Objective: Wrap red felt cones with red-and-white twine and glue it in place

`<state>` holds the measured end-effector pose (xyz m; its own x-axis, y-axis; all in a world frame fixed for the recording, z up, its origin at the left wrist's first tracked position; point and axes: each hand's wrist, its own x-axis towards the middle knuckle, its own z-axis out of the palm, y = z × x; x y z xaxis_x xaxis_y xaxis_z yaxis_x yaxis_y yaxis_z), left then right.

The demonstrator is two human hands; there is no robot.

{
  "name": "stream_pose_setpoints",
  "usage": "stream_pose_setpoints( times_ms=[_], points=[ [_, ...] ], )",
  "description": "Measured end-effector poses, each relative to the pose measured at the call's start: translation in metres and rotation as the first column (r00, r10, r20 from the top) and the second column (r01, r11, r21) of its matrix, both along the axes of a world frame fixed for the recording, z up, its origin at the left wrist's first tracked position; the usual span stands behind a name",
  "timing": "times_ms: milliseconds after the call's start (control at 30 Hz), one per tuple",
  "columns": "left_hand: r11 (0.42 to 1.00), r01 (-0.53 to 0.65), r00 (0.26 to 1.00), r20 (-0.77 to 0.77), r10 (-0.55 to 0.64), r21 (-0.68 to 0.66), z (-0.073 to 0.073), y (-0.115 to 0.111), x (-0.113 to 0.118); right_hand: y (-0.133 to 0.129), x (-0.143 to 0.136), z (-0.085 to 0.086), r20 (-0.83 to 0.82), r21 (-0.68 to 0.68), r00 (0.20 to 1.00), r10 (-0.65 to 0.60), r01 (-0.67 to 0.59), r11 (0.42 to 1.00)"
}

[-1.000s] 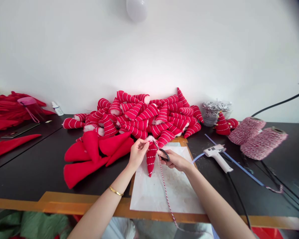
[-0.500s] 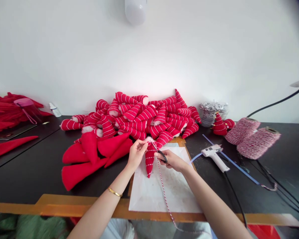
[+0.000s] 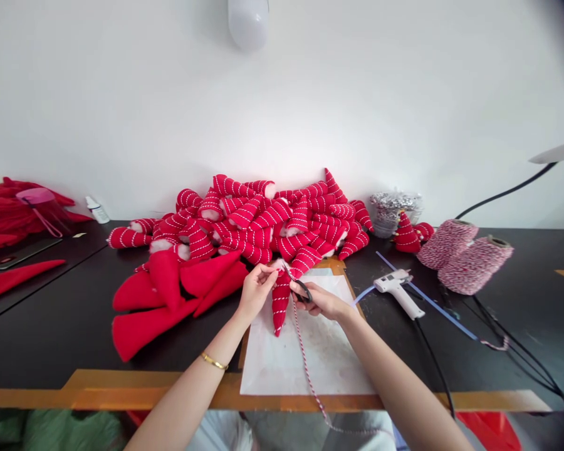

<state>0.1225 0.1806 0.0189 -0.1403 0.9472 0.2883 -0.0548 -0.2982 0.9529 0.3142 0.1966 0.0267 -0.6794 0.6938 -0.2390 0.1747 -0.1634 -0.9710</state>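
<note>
My left hand (image 3: 257, 290) pinches the wide, upper end of a red fabric cone (image 3: 281, 307) wound with white stitched-looking cord; pale stuffing shows at its top. The cone hangs point down over a white sheet. In my right hand (image 3: 323, 302) is a pair of black-handled scissors (image 3: 303, 290), its blades at the cone's upper edge beside my left fingertips. A red-and-white twisted cord (image 3: 305, 363) runs from near my right fingers down over the table edge. Whether the blades touch the cord cannot be made out.
Behind my hands lies a heap of stuffed striped cones (image 3: 258, 219). Plain red cones (image 3: 155, 313) lie to the left. At right are a white glue gun (image 3: 398, 289) with a cable, cord spools (image 3: 474, 266) and a tub of silvery bits (image 3: 390, 219). The white sheet (image 3: 305, 376) lies below my hands.
The scissors have turned slightly, and their handle loop shows wider. My left hand keeps its pinch on the cone. The whole view has shifted a little.
</note>
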Motion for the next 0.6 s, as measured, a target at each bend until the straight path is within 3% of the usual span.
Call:
stream_pose_setpoints(
  times_ms=[600],
  points=[
    [1.000, -0.004, 1.000, 0.020, 0.004, -0.015, -0.0024, 0.0022, -0.0005, 0.0012, -0.0010, -0.0019, -0.001, 0.047, 0.999, -0.045, 0.045, 0.998]
  ],
)
